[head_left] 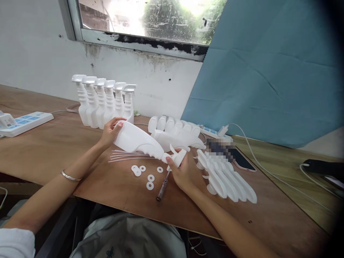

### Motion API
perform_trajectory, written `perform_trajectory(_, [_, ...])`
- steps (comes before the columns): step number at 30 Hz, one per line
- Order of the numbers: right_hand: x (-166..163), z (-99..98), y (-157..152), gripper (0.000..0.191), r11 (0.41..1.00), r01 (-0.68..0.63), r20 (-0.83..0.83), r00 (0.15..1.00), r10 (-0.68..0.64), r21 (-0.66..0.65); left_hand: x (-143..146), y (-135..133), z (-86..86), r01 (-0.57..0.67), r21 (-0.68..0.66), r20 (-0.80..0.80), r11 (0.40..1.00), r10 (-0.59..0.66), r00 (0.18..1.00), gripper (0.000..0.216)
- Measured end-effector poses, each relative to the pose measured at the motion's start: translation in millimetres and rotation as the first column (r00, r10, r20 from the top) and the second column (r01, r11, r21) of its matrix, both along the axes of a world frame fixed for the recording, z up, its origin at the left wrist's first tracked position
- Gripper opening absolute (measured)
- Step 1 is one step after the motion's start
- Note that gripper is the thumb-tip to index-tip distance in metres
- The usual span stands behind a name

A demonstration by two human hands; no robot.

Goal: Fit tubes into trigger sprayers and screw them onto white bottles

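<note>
Head view: white bottle [139,138], tilted, held above counter [102,193]. Left hand [109,132]: grip clasping bottle's wide end. Right hand [184,173]: grip wrapped round spray head [179,157] at bottle's neck. Nearby: washers [138,175], screwdriver [161,190]. Beyond: spray bottles [109,107], six, upright, in row.

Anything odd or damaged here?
The window frame has dark, worn-looking patches, and the wall below is stained. White washers lie scattered, some overlapping. No visible damage on the held bottle; no spill in view.
</note>
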State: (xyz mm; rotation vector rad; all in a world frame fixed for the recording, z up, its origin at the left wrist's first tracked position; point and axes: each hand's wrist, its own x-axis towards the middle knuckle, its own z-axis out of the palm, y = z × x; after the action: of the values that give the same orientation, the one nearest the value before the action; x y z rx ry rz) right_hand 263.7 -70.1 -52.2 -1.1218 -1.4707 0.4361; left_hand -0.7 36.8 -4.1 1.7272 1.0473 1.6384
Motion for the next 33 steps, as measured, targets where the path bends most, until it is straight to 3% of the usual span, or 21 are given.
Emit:
perform_trajectory(5, [-3,1.0,0,0.055,0.992,-0.116,-0.026,0.993,0.117,0.045,0,1,-1.5,-0.015,0.0,0.007,1.0,0.015,1.0,0.028])
perform_trajectory(11, [-6,15.3,-7,0.037,0.998,0.052,-0.015,0.999,-0.052,0.022,2,-1,-1.1,-0.03,-0.005,0.014,1.0,0.03,0.999,0.029])
perform_trajectory(14, [-8,15.9,-6,0.026,0.998,0.066,-0.062,0.996,-0.066,-0.003,3,-1,-1.5,-0.043,0.016,0.003,0.999,0.043,0.999,0.029])
perform_trajectory(19, [-7,8.3,0,0.047,0.999,-0.012,-0.068,0.998,0.014,0.035,2,1,-3.3,-0.063,0.029,-0.009,0.998,0.063,0.998,0.029])
perform_trajectory(24, [-7,14.2,-2,0.032,0.99,-0.048,-0.192,0.981,0.021,-0.135,2,1,-3.8,-0.052,0.038,0.005,0.998,0.052,0.999,0.028])
perform_trajectory(28, [-7,16.4,0,0.027,0.939,-0.191,-0.389,0.918,0.069,-0.286,4,-2,-2.1,-0.083,0.083,-0.021,0.993,0.085,0.996,0.026])
perform_trajectory(33, [-5,7.4,7,0.031,0.926,-0.238,-0.444,0.892,0.089,-0.293,3,-3,-0.9,-0.104,0.122,-0.034,0.987,0.109,0.993,0.025])
